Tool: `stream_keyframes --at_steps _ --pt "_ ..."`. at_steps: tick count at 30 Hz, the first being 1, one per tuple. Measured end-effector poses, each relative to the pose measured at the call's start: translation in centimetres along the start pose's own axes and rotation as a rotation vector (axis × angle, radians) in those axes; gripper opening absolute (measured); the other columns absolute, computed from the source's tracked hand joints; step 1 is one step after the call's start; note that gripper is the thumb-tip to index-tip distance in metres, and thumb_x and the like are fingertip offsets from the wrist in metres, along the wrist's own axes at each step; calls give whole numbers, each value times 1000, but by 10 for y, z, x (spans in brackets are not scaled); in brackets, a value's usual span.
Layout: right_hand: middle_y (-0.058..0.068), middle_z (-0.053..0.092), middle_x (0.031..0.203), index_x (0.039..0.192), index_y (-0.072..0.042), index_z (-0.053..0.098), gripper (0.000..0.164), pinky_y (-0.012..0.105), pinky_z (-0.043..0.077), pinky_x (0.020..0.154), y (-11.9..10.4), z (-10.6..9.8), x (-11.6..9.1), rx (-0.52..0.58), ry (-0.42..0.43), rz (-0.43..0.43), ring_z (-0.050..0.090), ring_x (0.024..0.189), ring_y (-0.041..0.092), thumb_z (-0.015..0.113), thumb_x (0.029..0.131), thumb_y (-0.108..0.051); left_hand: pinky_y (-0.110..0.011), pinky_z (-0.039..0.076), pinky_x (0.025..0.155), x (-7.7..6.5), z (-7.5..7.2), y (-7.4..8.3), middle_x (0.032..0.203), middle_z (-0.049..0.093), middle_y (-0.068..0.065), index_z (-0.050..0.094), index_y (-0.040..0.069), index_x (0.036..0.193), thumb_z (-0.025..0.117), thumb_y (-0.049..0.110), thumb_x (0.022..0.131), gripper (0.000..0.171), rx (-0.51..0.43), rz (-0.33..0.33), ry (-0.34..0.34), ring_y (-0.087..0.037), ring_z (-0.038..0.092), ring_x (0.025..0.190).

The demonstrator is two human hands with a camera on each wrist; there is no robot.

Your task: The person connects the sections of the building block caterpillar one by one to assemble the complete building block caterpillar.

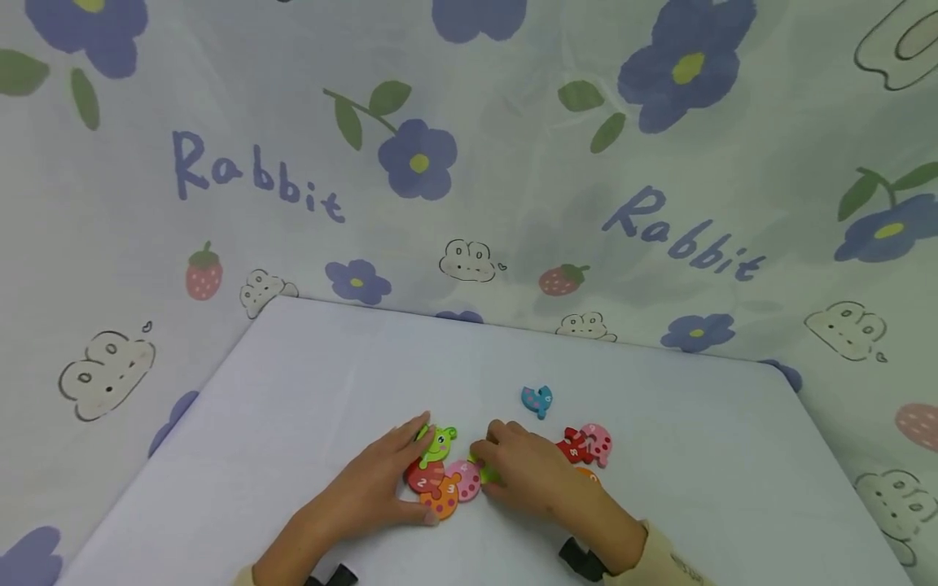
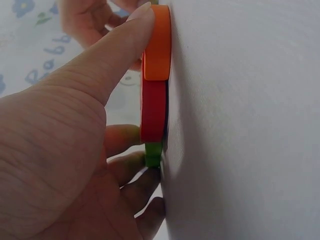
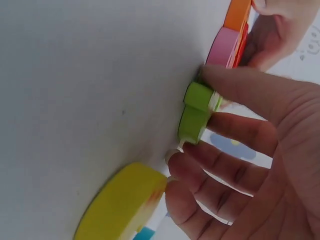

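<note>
Joined caterpillar puzzle pieces lie on the white table: a green smiling head [image 1: 440,443], a red piece numbered 2 [image 1: 422,476], an orange piece numbered 3 [image 1: 440,498] and a pink piece [image 1: 466,480]. My left hand [image 1: 374,480] holds this row from the left, thumb on the orange edge [image 2: 159,50] and fingers by the green head. At the row's right end, my right hand [image 1: 538,472] pinches a green puzzle piece [image 3: 195,112] against the pink one. Close to the right fingertips lies a yellow piece [image 3: 122,200], hidden in the head view.
Beyond the right hand lies a blue piece [image 1: 537,400]. Right of that hand are a red piece [image 1: 574,448], a pink dotted piece [image 1: 598,442] and a partly covered orange one [image 1: 589,472]. A patterned cloth [image 1: 498,220] hangs behind the table [image 1: 352,350].
</note>
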State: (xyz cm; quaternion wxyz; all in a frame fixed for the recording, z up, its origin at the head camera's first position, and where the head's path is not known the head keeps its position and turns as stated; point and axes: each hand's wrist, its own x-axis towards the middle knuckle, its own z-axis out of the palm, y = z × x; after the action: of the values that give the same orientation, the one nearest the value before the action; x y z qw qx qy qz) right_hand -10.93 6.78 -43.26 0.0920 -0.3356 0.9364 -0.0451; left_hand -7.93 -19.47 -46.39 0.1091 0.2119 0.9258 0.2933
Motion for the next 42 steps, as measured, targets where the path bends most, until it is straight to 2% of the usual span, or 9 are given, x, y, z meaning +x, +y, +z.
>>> stream_keyframes --at_steps 7,18,21,23,25,28,33,37,42 --pt "-1 67 125 138 -19 67 63 35 60 91 8 -5 -9 34 -18 29 62 112 17 87 84 -45 -61 36 117 -1 0 2 171 28 -3 45 15 160 87 66 74 108 2 0 6 -38 33 152" --pt "5 64 139 138 -12 67 42 49 51 107 43 -30 -30 173 53 149 58 131 26 74 99 -24 -63 35 117 -3 -5 4 171 28 -3 45 14 160 88 63 73 109 7 -15 8 -38 32 153" --pt "5 65 138 139 -12 67 42 49 52 106 51 -32 -35 183 76 159 60 129 25 75 98 -22 -62 34 118 -3 -4 3 171 27 -3 44 14 160 88 64 73 109 9 -9 11 -38 32 153" --pt "5 65 135 138 -10 67 45 46 54 103 58 -31 -35 173 91 166 62 120 23 77 97 -24 -62 34 118 -3 -3 2 172 26 -2 44 14 160 87 65 73 110 11 -4 15 -38 32 153" --pt "5 65 133 141 -9 64 52 42 58 96 65 -28 -31 173 96 192 65 106 19 79 95 -27 -62 34 118 -3 -3 1 172 26 -2 44 14 161 87 66 73 110 10 -3 19 -38 32 153" --pt "7 65 130 147 -6 57 68 42 59 92 74 -21 -22 187 93 271 63 97 18 83 91 -35 -63 34 118 -3 -2 0 172 26 -1 44 15 161 87 66 73 110 2 -9 16 -37 32 153" --pt "15 65 132 151 -2 52 86 53 57 98 85 -14 -2 190 66 421 65 113 30 81 88 -53 -61 34 118 -2 1 0 172 26 -1 44 16 161 87 66 74 109 1 -11 10 -36 32 153" --pt "18 63 134 145 -1 57 83 54 58 94 86 -12 11 166 53 465 66 107 34 80 87 -57 -61 35 118 -2 1 1 171 27 -1 44 15 160 87 65 74 109 12 -2 17 -36 33 153" --pt "12 64 120 136 -6 61 68 47 61 85 85 -11 15 127 48 461 64 89 27 84 87 -47 -61 33 119 -1 1 1 172 26 -1 44 14 161 87 64 75 109 12 6 17 -37 31 153"
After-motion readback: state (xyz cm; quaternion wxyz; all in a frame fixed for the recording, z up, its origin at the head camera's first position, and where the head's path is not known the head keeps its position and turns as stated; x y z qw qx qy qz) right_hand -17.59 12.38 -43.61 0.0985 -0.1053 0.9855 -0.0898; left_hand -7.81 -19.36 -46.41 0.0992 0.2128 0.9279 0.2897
